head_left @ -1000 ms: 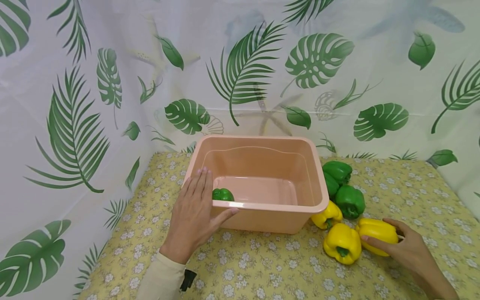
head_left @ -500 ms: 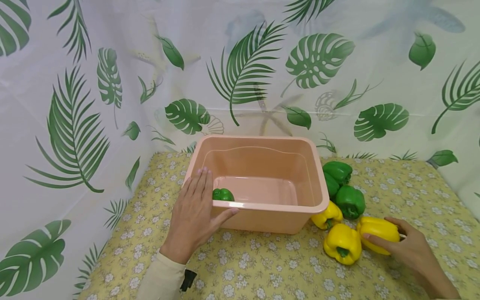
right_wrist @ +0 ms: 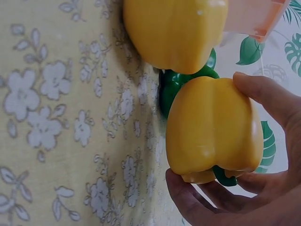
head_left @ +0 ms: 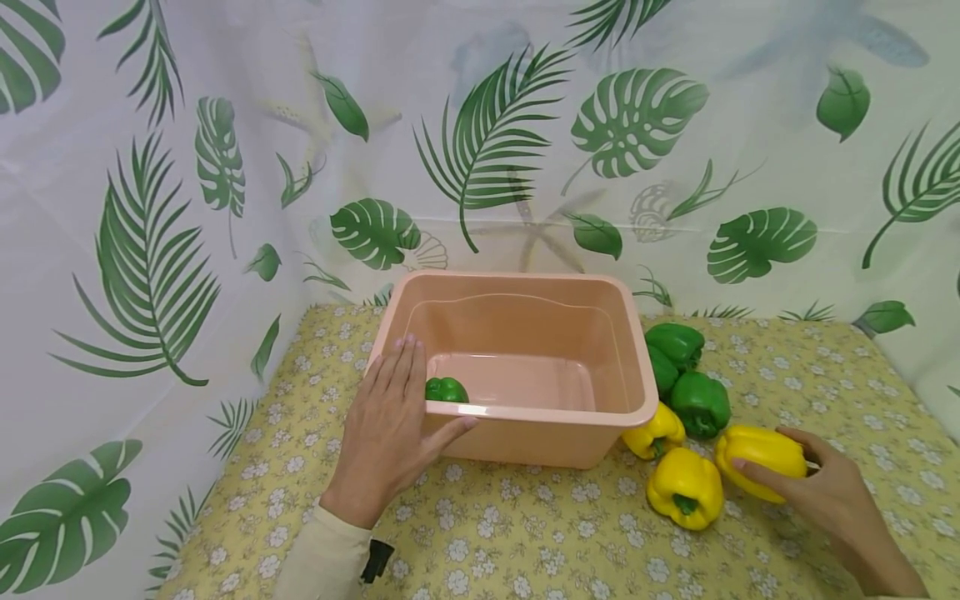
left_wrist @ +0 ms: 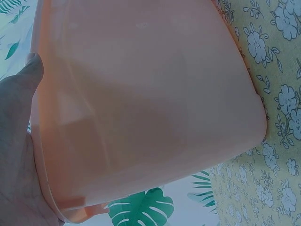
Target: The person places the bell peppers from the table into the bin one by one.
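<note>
My left hand (head_left: 386,425) rests with straight fingers over the front left corner of a pink plastic tub (head_left: 525,425), touching its rim. In the left wrist view the thumb lies along the rim and the tub's outer wall (left_wrist: 164,103) fills most of the picture. My right hand (head_left: 832,492) holds a yellow bell pepper (head_left: 761,462) between thumb and fingers, on its side with the green stem (right_wrist: 225,176) towards the palm. Whether it touches the cloth is hard to tell. Left of it sits another yellow bell pepper (head_left: 684,490). A green bell pepper (head_left: 447,390) lies inside the tub, partly hidden by the front wall.
Against the tub's right side stand a third yellow pepper (head_left: 654,433) and several green peppers (head_left: 700,404). Yellow flowered cloth (head_left: 525,533) covers the table. A leaf-patterned white curtain (head_left: 510,233) hangs behind and to the left.
My right hand has moved slightly up and to the right in the head view, with the yellow pepper in its grip. The left hand and the tub stay where they were.
</note>
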`<state>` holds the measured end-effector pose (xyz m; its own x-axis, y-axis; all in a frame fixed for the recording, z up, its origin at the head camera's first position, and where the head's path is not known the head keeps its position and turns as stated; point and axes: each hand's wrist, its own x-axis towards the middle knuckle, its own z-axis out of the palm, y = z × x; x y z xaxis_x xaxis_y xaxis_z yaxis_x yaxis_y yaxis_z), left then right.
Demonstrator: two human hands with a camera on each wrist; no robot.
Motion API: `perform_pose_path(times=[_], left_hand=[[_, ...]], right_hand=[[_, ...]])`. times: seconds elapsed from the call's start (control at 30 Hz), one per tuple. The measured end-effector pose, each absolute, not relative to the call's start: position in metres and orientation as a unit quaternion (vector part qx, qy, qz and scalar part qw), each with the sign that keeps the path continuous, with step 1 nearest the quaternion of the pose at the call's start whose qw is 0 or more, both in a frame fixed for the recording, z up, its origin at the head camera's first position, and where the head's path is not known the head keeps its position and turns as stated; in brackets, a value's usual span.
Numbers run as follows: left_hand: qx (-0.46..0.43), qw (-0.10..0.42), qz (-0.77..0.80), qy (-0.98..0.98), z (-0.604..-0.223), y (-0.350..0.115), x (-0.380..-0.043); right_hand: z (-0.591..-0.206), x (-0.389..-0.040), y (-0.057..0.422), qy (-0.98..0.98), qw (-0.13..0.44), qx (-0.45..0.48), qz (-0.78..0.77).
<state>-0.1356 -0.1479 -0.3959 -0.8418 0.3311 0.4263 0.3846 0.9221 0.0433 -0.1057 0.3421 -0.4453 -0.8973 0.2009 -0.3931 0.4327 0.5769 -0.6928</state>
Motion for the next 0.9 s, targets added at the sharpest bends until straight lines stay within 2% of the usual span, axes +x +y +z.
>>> perform_pose_path(times=[0.47, 0.9], left_hand=[[-0.184, 0.201, -0.057, -0.960, -0.395, -0.148, -0.136], [-0.183, 0.204, -0.063, -0.960, -0.395, -0.148, -0.135]], right_hand=[[-0.432, -0.107, 0.330, 0.890, 0.057, 0.177, -0.417], [-0.420, -0.110, 0.322, 0.890, 0.023, 0.163, -0.425]])
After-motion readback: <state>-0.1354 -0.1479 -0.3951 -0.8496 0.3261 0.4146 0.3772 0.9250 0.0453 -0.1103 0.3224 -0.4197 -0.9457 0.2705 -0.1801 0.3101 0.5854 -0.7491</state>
